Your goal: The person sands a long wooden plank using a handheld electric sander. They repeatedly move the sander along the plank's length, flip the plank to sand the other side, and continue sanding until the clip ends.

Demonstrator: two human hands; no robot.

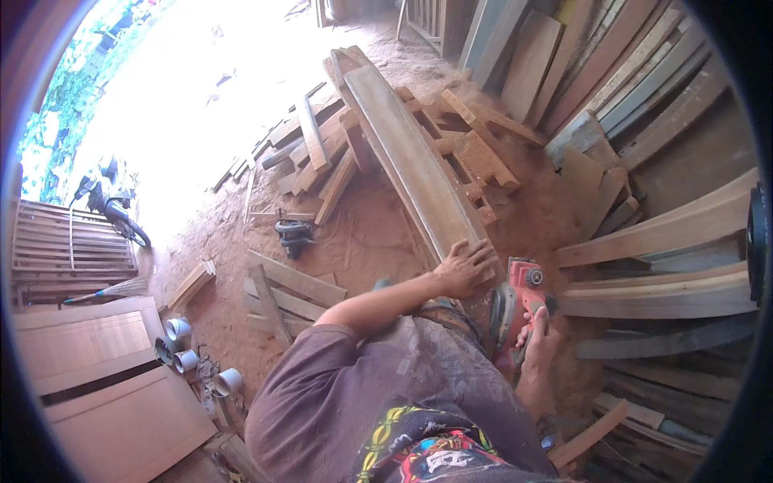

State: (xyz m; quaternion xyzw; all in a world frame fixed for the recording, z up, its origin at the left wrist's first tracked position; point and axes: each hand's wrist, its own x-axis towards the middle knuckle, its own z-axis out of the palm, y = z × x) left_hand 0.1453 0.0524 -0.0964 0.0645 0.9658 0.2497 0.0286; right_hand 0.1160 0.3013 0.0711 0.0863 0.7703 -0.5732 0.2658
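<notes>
My left hand (465,267) lies flat on the near end of a long, weathered plank (407,157). The plank runs away from me, over a heap of wood offcuts. My right hand (538,344) grips a red electric planer (519,299), held just to the right of the plank's near end and below it. My left arm in a purple-grey sleeve reaches across my body toward the plank. The planer's underside is hidden.
Wood scraps (475,153) lie on red sawdust-covered ground. Long boards (668,229) are stacked at the right. A black power tool (294,235) sits on the floor. At the left are grey pipe fittings (181,346), wooden panels (105,378), a broom (105,291) and a motorcycle (109,201).
</notes>
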